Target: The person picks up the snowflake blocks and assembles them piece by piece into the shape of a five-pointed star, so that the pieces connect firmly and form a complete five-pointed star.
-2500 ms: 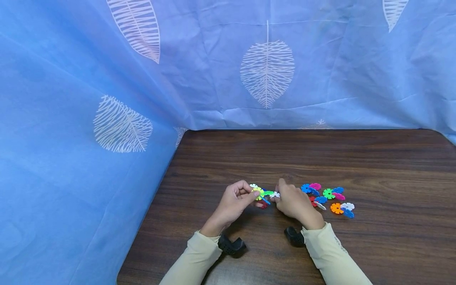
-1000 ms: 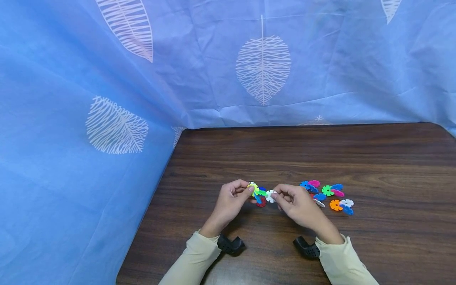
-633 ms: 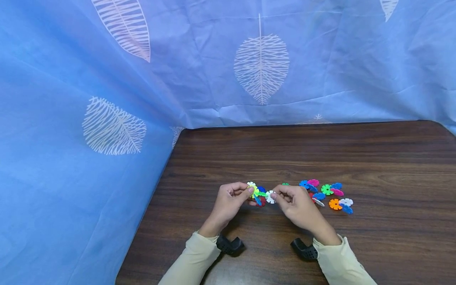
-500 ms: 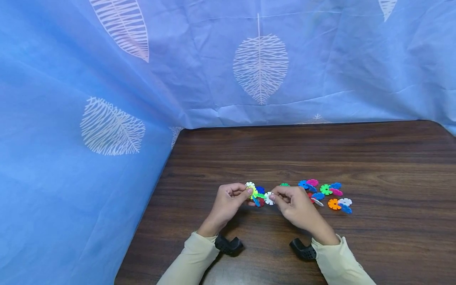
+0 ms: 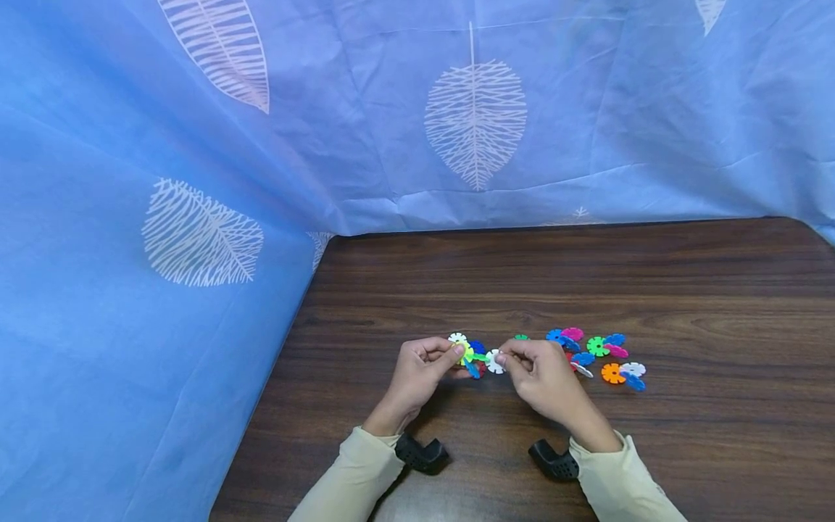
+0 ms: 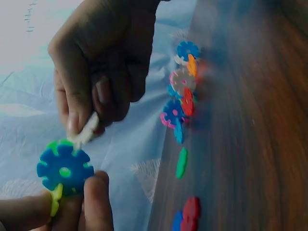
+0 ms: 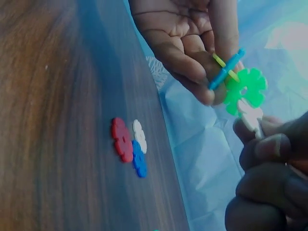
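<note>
My left hand (image 5: 417, 373) pinches a yellow notched disc (image 5: 465, 354) between thumb and fingers. Joined to it are a blue disc (image 6: 53, 166) and a green disc (image 7: 255, 82), standing at angles to each other. My right hand (image 5: 544, 377) pinches a white notched disc (image 5: 493, 361), its edge meeting the green disc's rim in the right wrist view. How deep the two notches sit in each other I cannot tell. Below the hands, a red disc (image 7: 121, 139), a blue disc (image 7: 139, 161) and another white disc (image 7: 138, 129) lie on the table.
Just beyond my right hand lies a loose green disc (image 5: 522, 337). Farther right are several joined clusters, among them a blue-and-pink one (image 5: 556, 336), a green one (image 5: 596, 346) and an orange one (image 5: 612, 374). Blue cloth (image 5: 391, 130) hangs behind the wooden table (image 5: 391, 290).
Since the earliest frame my right hand has turned, and its white disc now faces the head camera. The loose green disc has come into sight behind it. Over the last second the hands barely move.
</note>
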A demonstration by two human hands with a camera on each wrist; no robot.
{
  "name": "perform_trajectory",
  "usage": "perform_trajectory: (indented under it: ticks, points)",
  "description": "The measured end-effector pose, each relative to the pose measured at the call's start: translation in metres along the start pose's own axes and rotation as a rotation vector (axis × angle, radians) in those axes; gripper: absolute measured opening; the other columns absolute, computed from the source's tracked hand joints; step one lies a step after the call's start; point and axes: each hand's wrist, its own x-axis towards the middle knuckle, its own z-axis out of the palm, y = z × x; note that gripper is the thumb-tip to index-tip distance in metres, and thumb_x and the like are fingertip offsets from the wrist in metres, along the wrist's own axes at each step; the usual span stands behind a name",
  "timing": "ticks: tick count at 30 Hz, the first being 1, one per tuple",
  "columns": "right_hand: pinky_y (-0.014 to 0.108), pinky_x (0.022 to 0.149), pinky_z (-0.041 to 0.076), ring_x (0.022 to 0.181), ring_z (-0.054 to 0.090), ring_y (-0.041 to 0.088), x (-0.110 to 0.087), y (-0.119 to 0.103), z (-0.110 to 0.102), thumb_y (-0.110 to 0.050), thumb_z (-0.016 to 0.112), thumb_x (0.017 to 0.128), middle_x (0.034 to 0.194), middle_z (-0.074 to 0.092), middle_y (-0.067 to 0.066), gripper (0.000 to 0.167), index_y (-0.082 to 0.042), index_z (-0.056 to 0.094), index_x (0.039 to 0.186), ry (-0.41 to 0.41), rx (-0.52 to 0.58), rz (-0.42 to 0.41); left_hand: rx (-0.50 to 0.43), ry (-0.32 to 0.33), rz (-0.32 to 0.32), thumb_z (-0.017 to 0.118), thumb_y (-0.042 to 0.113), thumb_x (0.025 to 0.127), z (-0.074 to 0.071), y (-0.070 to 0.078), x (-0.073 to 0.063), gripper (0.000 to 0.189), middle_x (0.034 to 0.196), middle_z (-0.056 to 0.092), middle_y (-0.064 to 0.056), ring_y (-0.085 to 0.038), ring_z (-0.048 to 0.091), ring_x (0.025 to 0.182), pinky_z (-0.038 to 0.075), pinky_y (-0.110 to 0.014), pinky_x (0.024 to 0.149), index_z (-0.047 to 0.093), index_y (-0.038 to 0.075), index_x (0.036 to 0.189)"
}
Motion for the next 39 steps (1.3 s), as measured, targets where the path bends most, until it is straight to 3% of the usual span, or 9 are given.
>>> perform_trajectory:
  ticks: [10,13,16,21,28,31,36,39]
  points:
    - [0.023,0.041,0.030,0.045,0.032,0.003,0.002,-0.001,-0.001,0.000,0.065,0.100,0.056,0.039,-0.011,0.019,-0.009,0.074,0.086,-0.039,0.025,0.027,-0.010,-0.026,0.013,0.064,0.004,0.102,0.001,0.003,0.000,0.022,0.096,0.075,-0.024,-0.018,0.075,0.077,0.062,-0.046,0.081,0.068,-0.017,0.106]
    - [0.023,0.040,0.030,0.044,0.035,0.005,0.002,-0.003,-0.002,-0.004,0.064,0.102,0.058,0.048,-0.007,0.015,-0.008,0.073,0.090,-0.078,0.063,0.084,0.032,-0.072,0.030,0.062,0.007,0.104,0.000,0.004,0.001,0.026,0.099,0.075,-0.020,-0.015,0.074,0.077,0.063,-0.046,0.079,0.064,-0.016,0.117]
    - [0.023,0.040,0.032,0.045,0.039,0.007,0.004,-0.004,0.000,-0.008,0.067,0.101,0.063,0.057,-0.004,0.012,-0.007,0.071,0.090,-0.084,0.100,0.112,0.068,-0.158,0.053,0.061,0.010,0.105,0.000,0.006,0.001,0.031,0.106,0.073,-0.020,-0.017,0.074,0.077,0.063,-0.046,0.077,0.061,-0.013,0.126]
    - [0.023,0.040,0.037,0.045,0.045,0.009,0.005,-0.003,0.006,-0.009,0.070,0.100,0.064,0.060,0.002,0.012,-0.005,0.069,0.088,-0.066,0.179,0.113,0.133,-0.241,0.062,0.069,0.010,0.101,0.000,0.008,-0.002,0.027,0.104,0.071,-0.021,-0.020,0.073,0.075,0.064,-0.046,0.074,0.067,-0.007,0.121]
    - [0.026,0.040,0.044,0.044,0.050,0.014,0.003,-0.003,0.005,-0.010,0.067,0.102,0.066,0.063,0.011,0.010,-0.004,0.069,0.095,-0.052,0.221,0.116,0.209,-0.178,0.054,0.076,0.007,0.094,0.004,0.003,-0.005,0.023,0.096,0.073,-0.012,-0.043,0.070,0.084,0.062,-0.053,0.071,0.071,-0.001,0.115]
    - [0.026,0.040,0.042,0.044,0.048,0.013,0.003,0.000,-0.007,-0.010,0.066,0.103,0.067,0.063,0.005,0.009,-0.004,0.069,0.096,-0.002,0.136,0.075,0.205,-0.135,0.048,0.076,0.003,0.093,0.005,0.003,-0.003,0.020,0.094,0.072,-0.014,-0.036,0.071,0.078,0.063,-0.051,0.070,0.070,-0.004,0.111]
    - [0.022,0.041,0.036,0.046,0.040,0.003,0.000,0.013,-0.041,0.002,0.070,0.096,0.061,0.055,-0.006,0.011,-0.007,0.071,0.088,0.157,-0.223,-0.057,0.187,-0.113,0.038,0.075,0.000,0.093,0.005,0.003,-0.003,0.019,0.096,0.068,-0.016,-0.026,0.069,0.071,0.064,-0.043,0.069,0.067,-0.006,0.109]
    - [0.023,0.042,0.034,0.048,0.037,0.002,-0.005,0.021,-0.059,0.005,0.070,0.093,0.062,0.053,-0.009,0.011,-0.006,0.072,0.090,0.163,-0.389,-0.034,0.173,-0.114,0.026,0.074,-0.001,0.093,0.004,0.004,-0.004,0.019,0.097,0.067,-0.014,-0.029,0.070,0.073,0.064,-0.036,0.068,0.065,-0.007,0.109]
